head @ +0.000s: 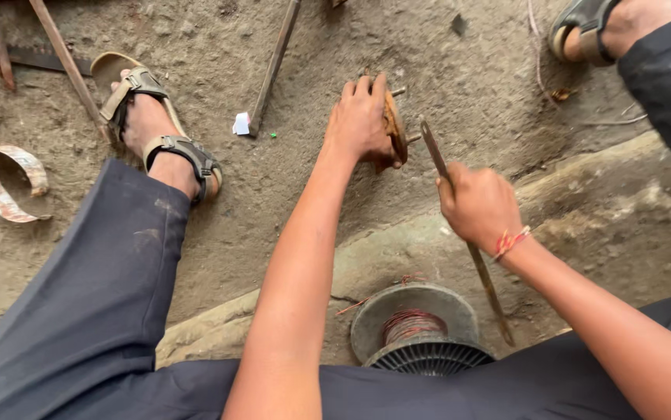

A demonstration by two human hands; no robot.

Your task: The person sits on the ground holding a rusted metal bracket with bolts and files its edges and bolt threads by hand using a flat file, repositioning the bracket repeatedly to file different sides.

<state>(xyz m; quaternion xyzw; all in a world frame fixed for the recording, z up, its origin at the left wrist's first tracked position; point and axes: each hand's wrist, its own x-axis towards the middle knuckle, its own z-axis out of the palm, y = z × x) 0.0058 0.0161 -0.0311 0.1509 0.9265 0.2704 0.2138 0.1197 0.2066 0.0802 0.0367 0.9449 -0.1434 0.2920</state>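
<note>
My left hand (pixel 360 117) is clasped over a rusty round metal part (pixel 394 128) that stands on edge on the dirt floor, with short studs sticking out of it. My right hand (pixel 479 206) grips a long flat metal bar (pixel 435 148); its upper tip sits just right of the rusty part, and its lower end runs down past my wrist. A red thread band circles that wrist. Between my legs lies a motor stator (pixel 421 334) with copper windings and a finned housing.
My left foot in a sandal (pixel 156 128) rests on the floor at left, my right sandal (pixel 584 31) at top right. Metal rods (pixel 273 66) lie at the top, a curved rusty strip (pixel 5 183) at far left. A raised concrete ledge (pixel 607 202) crosses the right.
</note>
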